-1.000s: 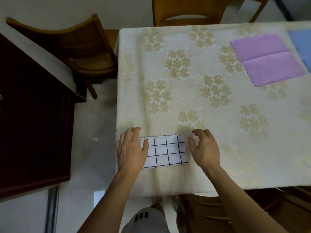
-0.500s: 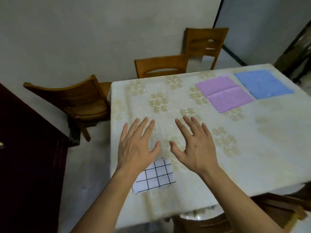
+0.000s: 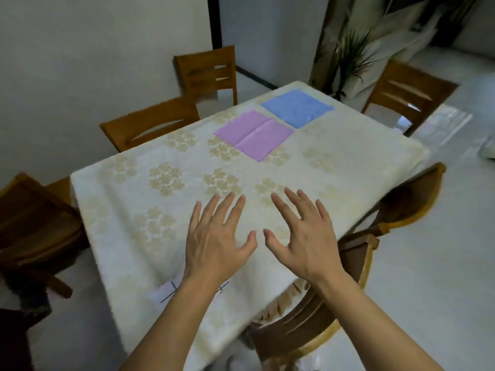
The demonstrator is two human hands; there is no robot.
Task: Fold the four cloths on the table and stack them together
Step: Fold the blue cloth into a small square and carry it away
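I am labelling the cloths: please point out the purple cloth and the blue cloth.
purple cloth (image 3: 254, 135): head view, on its centre crease.
blue cloth (image 3: 297, 107): head view, on its flat middle.

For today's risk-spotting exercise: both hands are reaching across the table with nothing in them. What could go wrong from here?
The checked cloth lies near the table edge under the left forearm, so a dragging arm may undo its fold or sweep it off. The purple cloth and blue cloth touch at a corner, so lifting one may shift the other.

Two cloths (image 3: 254, 135) (image 3: 297, 107) lie side by side at the table's (image 3: 112, 188) far end; a third cloth (image 3: 163, 293) sits at the near edge, mostly under the left forearm.
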